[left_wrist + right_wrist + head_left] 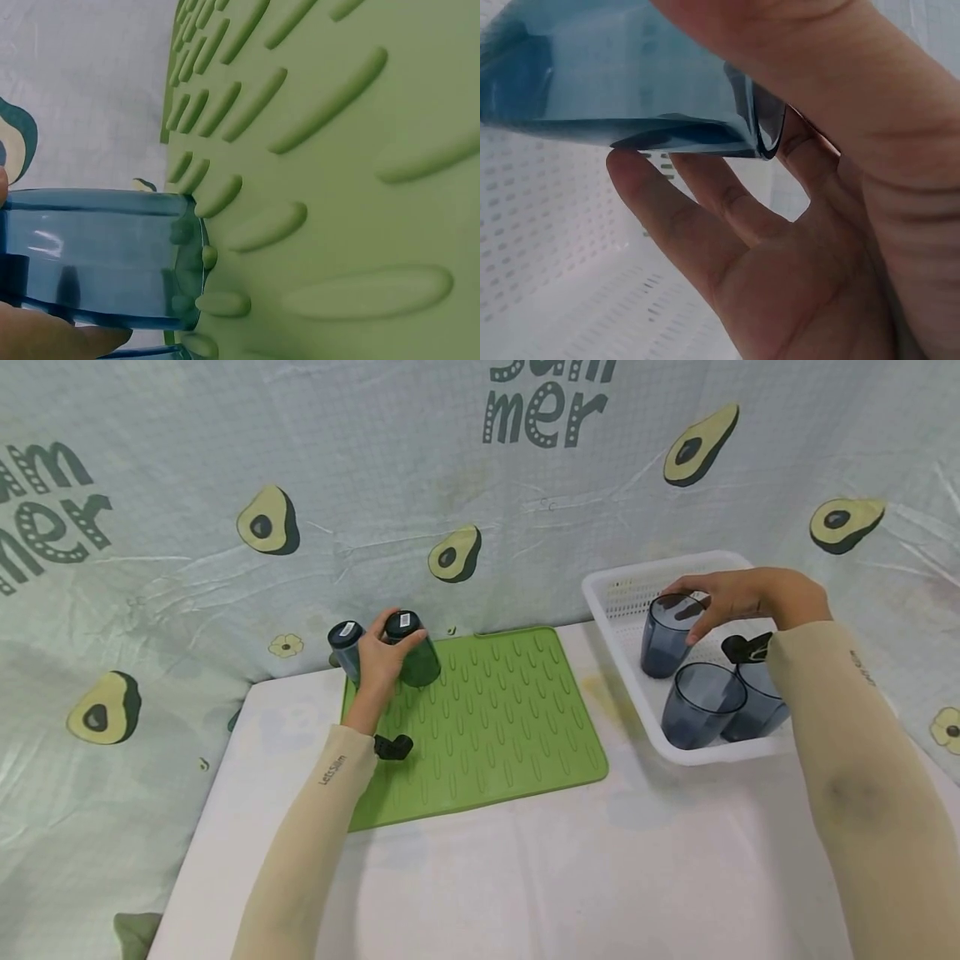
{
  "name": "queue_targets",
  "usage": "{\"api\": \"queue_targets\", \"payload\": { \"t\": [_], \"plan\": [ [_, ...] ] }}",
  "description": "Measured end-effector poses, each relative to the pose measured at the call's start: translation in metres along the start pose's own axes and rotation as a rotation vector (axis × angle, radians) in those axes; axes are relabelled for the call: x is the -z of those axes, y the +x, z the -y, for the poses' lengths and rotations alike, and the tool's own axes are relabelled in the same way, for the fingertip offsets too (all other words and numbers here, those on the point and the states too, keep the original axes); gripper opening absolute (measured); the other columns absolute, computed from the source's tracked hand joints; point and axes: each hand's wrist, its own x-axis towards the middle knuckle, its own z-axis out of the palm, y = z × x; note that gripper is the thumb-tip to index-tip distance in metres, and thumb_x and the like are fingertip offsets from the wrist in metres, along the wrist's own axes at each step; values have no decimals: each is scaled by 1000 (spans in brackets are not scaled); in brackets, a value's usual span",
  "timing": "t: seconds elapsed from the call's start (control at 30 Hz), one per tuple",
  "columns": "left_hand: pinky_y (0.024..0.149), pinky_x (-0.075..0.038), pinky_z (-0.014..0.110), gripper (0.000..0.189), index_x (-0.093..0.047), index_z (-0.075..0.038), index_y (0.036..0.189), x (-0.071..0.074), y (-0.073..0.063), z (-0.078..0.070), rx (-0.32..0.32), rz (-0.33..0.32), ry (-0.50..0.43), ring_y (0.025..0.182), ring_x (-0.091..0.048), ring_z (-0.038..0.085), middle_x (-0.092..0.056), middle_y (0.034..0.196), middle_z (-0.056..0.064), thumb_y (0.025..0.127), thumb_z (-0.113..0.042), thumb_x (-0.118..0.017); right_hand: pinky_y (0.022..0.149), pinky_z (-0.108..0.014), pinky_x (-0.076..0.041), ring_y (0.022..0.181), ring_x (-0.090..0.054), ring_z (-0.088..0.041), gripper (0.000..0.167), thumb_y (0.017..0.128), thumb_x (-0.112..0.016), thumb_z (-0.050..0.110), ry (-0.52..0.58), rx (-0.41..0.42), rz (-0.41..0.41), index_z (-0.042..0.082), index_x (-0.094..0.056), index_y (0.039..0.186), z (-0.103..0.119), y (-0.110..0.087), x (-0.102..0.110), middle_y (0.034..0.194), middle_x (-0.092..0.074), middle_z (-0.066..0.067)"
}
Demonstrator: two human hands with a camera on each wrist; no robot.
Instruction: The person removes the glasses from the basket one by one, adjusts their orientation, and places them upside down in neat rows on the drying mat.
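Note:
In the head view my left hand [381, 662] grips an upside-down blue tinted glass [420, 667] at the far left of the green mat [491, 718]. Its rim sits right at the mat's ridges in the left wrist view, with fingers and thumb on either side. Another upturned glass [347, 645] stands just left of it, partly behind the hand. Over the white basket [663, 745], my right hand [750, 595] holds an upright blue glass [662, 647] near the rim, thumb on one side and fingers on the other.
Two more upright glasses stand at the basket's near end, one [699, 714] in front and one [759, 706] partly behind it under the right wrist. A white cloth [525, 877] covers the table. A hanging avocado-print cloth [360, 468] rises behind it.

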Motion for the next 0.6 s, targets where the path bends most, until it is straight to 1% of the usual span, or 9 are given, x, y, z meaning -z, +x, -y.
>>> {"api": "queue_targets", "payload": {
  "t": [0.07,0.2,0.3,0.33,0.43,0.53,0.6],
  "plan": [
    [107,-47,46,63,-49,-2,149,1,2,2,-2,-4,14,135,-51,36,-44,153,20,93,-8,-75,111,-67,-34,142,-31,-49,104,83,-87,21,-11,-9,-14,3,-21,160,1,-2,0,160,-24,-26],
    [108,-46,46,65,-49,-5,150,1,11,17,-14,-6,12,136,-50,33,-45,154,17,92,-13,-78,109,-66,-37,140,-35,-50,103,82,-88,22,-23,0,-43,6,-23,161,0,-3,-1,160,-25,-26],
    [107,-47,46,67,-50,-7,150,2,16,30,-44,-16,12,135,-51,31,-47,153,15,91,-18,-79,107,-65,-39,138,-37,-52,101,83,-87,22,-29,16,-57,7,-25,161,0,-3,-2,160,-25,-27],
    [107,-47,46,67,-50,-6,150,2,17,32,-57,-20,17,135,-51,31,-48,152,15,91,-19,-80,107,-65,-39,139,-36,-52,101,83,-87,23,-31,17,-64,8,-26,161,1,-3,-2,160,-25,-26],
    [105,-48,45,67,-50,-6,149,3,18,35,-85,-31,39,133,-52,30,-50,150,16,91,-20,-80,107,-66,-39,141,-32,-51,98,84,-87,22,-24,35,-70,9,-27,161,1,-3,-3,161,-24,-26],
    [105,-48,44,66,-50,-6,149,2,18,34,-85,-29,52,133,-52,31,-50,149,16,91,-19,-80,108,-69,-36,143,-28,-51,97,84,-86,23,-43,44,-79,8,-28,161,0,-5,-3,161,-25,-27],
    [105,-48,45,66,-50,-6,149,1,18,33,-80,-22,64,134,-52,31,-50,149,16,91,-18,-79,108,-71,-34,144,-27,-51,97,84,-87,25,-82,42,-100,8,-30,160,-1,-7,-4,160,-27,-26]
  ]
}}
